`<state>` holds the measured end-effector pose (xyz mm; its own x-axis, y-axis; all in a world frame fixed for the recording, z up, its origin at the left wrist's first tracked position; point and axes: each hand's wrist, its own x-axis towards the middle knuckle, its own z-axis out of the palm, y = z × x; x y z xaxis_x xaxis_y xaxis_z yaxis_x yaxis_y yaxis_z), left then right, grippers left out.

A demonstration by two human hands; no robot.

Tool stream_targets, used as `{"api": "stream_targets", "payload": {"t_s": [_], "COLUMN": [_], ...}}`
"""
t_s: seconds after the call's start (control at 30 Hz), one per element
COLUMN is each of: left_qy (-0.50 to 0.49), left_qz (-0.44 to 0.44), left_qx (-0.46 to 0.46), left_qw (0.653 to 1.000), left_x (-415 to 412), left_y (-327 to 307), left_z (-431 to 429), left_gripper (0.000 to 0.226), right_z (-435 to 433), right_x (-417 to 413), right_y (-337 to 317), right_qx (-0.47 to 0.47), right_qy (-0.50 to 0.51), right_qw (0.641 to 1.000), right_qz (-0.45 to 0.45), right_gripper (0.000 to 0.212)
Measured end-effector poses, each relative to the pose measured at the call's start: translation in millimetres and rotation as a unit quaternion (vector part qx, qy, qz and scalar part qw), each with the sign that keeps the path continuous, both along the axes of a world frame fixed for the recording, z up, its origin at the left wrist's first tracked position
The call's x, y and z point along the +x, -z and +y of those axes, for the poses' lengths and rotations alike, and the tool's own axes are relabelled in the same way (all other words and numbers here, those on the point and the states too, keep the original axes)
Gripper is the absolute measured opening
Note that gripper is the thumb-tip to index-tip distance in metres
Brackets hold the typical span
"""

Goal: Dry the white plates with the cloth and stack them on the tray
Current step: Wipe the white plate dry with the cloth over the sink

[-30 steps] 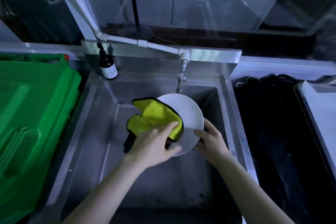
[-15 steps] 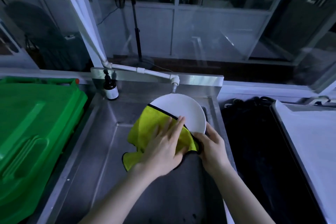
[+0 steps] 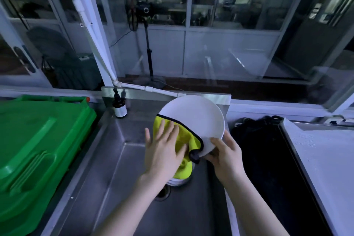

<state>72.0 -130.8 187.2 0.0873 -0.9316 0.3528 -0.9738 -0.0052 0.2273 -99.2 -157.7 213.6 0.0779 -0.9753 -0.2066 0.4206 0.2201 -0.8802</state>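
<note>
A white plate [image 3: 197, 119] is held tilted above the steel sink [image 3: 118, 159], gripped at its lower right rim by my right hand [image 3: 226, 155]. A yellow cloth [image 3: 182, 136] with a black edge covers the plate's lower left part. My left hand [image 3: 164, 147] lies flat on the cloth with fingers spread, pressing it against the plate. Below the cloth, a small stack of white plates [image 3: 179, 181] sits on the sink floor, mostly hidden. The tray [image 3: 325, 159], lined with a pale sheet, lies at the right.
A green bin lid [image 3: 38, 140] fills the left side. A brown pump bottle [image 3: 119, 107] stands at the sink's back left corner. A white pipe [image 3: 153, 90] runs along the back. A dark cloth-covered surface [image 3: 268, 159] lies between sink and tray. The drain [image 3: 162, 193] sits near the plate stack.
The plate has risen and moved right, toward the sink's back right corner. My left hand has flattened on the cloth. The camera view has tilted up.
</note>
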Motion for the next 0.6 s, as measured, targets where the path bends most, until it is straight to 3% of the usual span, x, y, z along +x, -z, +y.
{"api": "stream_targets", "payload": {"t_s": [0.17,0.23,0.33,0.43,0.6], "left_qy": [0.134,0.161,0.139,0.087,0.137], "left_qz": [0.048,0.002,-0.063,-0.057,0.021], "left_qx": [0.112,0.107,0.093,0.103,0.119], "left_qw": [0.983,0.981,0.984,0.989,0.983], "left_x": [-25.1,-17.8,2.6,19.9,-3.3], "left_y": [3.3,-1.1,-11.8,-22.4,-22.2], "left_z": [7.4,-3.7,-21.7,-27.3,5.6], "left_gripper": [0.072,0.067,0.068,0.071,0.072], "right_z": [15.7,24.5,24.9,11.5,-5.5], "right_x": [-0.5,1.2,-1.3,-9.3,-18.0], "right_y": [1.8,3.8,1.4,-9.4,-15.9], "right_qx": [-0.007,-0.006,-0.017,-0.028,-0.031], "right_qy": [-0.050,-0.089,-0.125,-0.080,-0.039], "right_qw": [0.997,0.995,0.990,0.995,0.998], "right_qz": [0.050,0.051,0.054,0.050,0.036], "right_gripper": [0.036,0.036,0.042,0.047,0.041]}}
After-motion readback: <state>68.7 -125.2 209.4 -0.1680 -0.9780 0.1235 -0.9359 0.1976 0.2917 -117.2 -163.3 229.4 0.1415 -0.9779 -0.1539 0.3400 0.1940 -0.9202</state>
